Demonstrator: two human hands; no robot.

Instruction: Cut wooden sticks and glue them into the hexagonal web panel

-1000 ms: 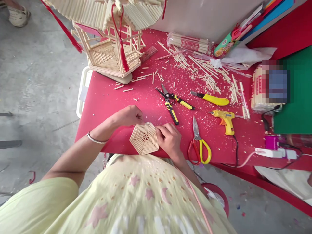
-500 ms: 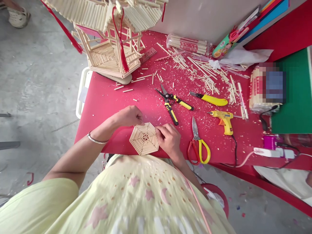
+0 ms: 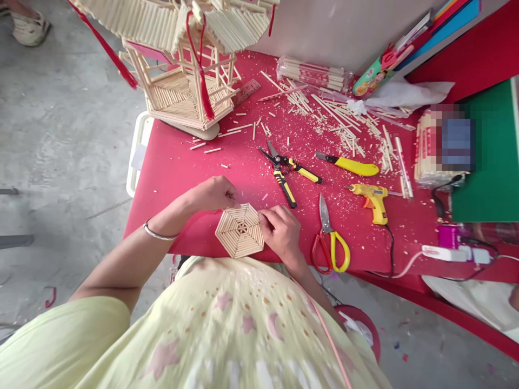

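Observation:
A small hexagonal panel of wooden sticks [image 3: 245, 247], laid in rings around a little star-shaped gap, lies at the table's near edge. My right hand [image 3: 283, 229] pinches its right edge between thumb and fingers. Just beyond the panel's upper left edge, my left hand [image 3: 217, 192] is closed with fingertips pointing down; whatever they hold is hidden or too small to make out. Right of my hands lie red-and-yellow-handled scissors [image 3: 331, 249], and farther back black-and-yellow shears [image 3: 286, 172] with their blades apart.
A stick-built pavilion model [image 3: 190, 92] with red tassels stands at the back left. A yellow utility knife [image 3: 352, 165] and a yellow glue gun [image 3: 375, 202] lie to the right. Loose sticks [image 3: 338, 116] and crumbs litter the red table [image 3: 182, 167]. A charger and cables [image 3: 446, 253] sit at far right.

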